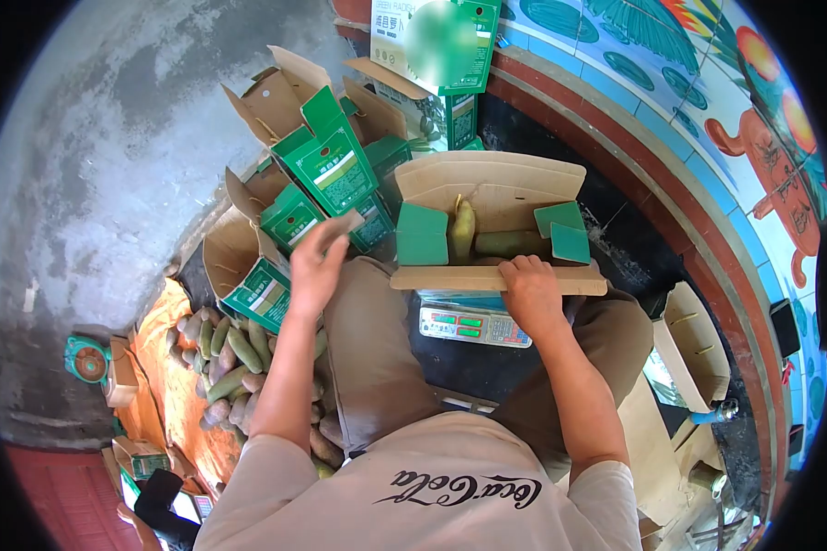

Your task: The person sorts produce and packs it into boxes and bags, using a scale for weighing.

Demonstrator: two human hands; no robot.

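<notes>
My right hand rests at the front flap of an open cardboard box, its fingers curled over the edge. Inside the box lie green radishes, one leaning against the left end and another flat along the bottom. The box sits on a digital scale, whose lit display and keypad show below the flap. My left hand is raised to the left of the box, in front of some green cartons. Its fingers are stretched out and slightly blurred; I see nothing held in them.
A heap of radishes lies on an orange sheet at the left. Several open cartons stand behind my left hand. Another open box stands at the right. A brick-edged, tiled wall curves along the right side.
</notes>
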